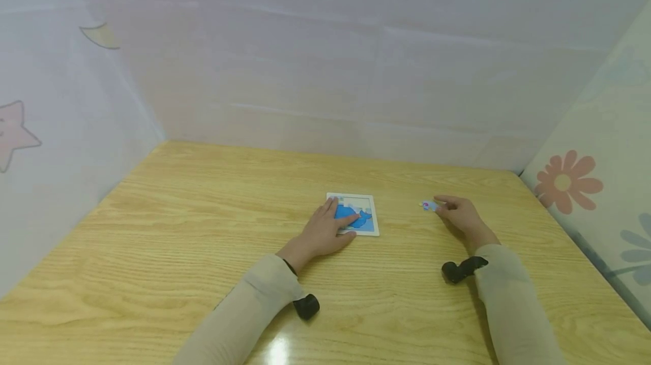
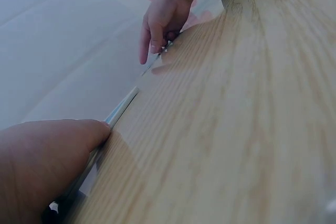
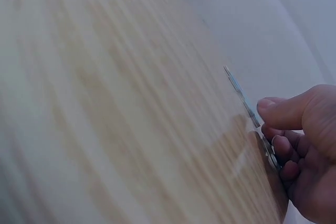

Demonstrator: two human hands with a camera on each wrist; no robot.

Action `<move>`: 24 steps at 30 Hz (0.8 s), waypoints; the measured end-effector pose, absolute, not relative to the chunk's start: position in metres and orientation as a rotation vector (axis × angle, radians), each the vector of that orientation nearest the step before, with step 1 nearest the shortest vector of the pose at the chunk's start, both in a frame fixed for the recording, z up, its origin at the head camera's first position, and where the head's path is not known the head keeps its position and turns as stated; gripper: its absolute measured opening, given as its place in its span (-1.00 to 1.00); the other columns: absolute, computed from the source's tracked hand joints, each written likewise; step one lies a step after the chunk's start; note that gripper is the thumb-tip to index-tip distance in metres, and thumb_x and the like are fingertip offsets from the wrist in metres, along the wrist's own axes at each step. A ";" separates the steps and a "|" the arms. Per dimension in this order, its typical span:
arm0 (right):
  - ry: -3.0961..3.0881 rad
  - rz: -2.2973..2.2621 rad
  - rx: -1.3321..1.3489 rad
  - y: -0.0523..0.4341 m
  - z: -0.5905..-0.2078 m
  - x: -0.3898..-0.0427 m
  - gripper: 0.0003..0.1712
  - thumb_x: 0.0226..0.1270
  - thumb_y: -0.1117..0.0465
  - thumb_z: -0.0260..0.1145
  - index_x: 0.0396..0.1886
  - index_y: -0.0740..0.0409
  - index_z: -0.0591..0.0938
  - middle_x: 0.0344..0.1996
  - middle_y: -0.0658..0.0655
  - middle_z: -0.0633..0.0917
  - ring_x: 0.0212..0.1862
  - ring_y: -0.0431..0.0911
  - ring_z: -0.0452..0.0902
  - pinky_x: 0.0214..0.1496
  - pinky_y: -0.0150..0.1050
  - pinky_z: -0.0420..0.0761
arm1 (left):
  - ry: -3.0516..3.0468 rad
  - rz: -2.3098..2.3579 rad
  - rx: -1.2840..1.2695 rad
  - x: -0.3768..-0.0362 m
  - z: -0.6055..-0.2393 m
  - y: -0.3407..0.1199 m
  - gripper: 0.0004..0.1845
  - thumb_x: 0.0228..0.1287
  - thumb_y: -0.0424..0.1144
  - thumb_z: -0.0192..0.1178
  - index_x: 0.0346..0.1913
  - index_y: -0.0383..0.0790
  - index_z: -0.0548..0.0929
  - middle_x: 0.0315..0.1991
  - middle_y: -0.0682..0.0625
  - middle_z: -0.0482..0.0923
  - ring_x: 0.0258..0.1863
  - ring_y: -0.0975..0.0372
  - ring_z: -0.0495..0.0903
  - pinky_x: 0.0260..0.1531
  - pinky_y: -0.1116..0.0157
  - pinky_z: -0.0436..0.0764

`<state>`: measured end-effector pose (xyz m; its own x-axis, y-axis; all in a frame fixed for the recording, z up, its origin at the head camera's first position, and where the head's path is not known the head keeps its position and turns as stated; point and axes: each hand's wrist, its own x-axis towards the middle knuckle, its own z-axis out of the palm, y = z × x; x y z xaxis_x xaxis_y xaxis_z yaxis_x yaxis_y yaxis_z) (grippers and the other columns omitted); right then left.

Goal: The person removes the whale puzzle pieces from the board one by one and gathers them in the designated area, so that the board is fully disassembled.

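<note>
A square puzzle in a white frame lies near the middle of the table, with a blue whale picture and a pale gap along its upper part. My left hand rests on its left side, fingers spread and straight, covering part of the picture. To the right, my right hand pinches a small light-blue and purple puzzle piece close over the table. In the right wrist view this puzzle piece appears edge-on beside the thumb, and a second thin edge shows under the curled fingers.
The wood-grain table spreads around both hands. Pale cloth with printed shapes hangs along the back and both sides. Black wrist cameras sit at each cuff.
</note>
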<state>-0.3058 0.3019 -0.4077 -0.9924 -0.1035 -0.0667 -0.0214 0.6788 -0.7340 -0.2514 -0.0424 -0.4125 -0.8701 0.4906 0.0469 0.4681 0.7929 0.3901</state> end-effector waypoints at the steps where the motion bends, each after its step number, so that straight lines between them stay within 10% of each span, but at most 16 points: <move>1: 2.767 -1.232 -0.095 0.302 -0.407 -0.305 -0.46 0.40 0.20 0.10 0.31 0.32 0.32 0.06 0.46 0.45 0.09 0.22 0.35 0.15 0.08 0.41 | 2.922 0.612 0.784 -0.251 -0.412 -0.042 -0.48 0.38 0.08 -0.07 0.37 0.10 0.30 0.45 -0.35 -0.15 0.47 -0.10 -0.19 0.41 -0.02 -0.03; 14: 2.780 -1.280 -0.133 0.301 -0.397 -0.302 -0.42 0.43 0.15 0.06 0.33 0.36 0.26 -0.11 0.36 0.55 -0.28 -0.21 0.44 -0.28 -0.38 0.53 | 2.919 0.643 0.792 -0.250 -0.410 -0.043 -0.47 0.36 0.06 -0.03 0.35 0.07 0.33 0.45 -0.36 -0.13 0.46 -0.12 -0.16 0.41 -0.02 -0.02; 24: 2.839 -1.329 -0.215 0.288 -0.380 -0.297 -0.41 0.42 0.09 0.09 0.33 0.32 0.29 -0.05 0.40 0.55 -0.01 0.07 0.44 0.10 0.04 0.47 | 2.947 0.647 0.772 -0.251 -0.408 -0.051 -0.46 0.34 0.06 -0.01 0.34 0.05 0.35 0.45 -0.36 -0.10 0.46 -0.13 -0.15 0.39 -0.05 0.01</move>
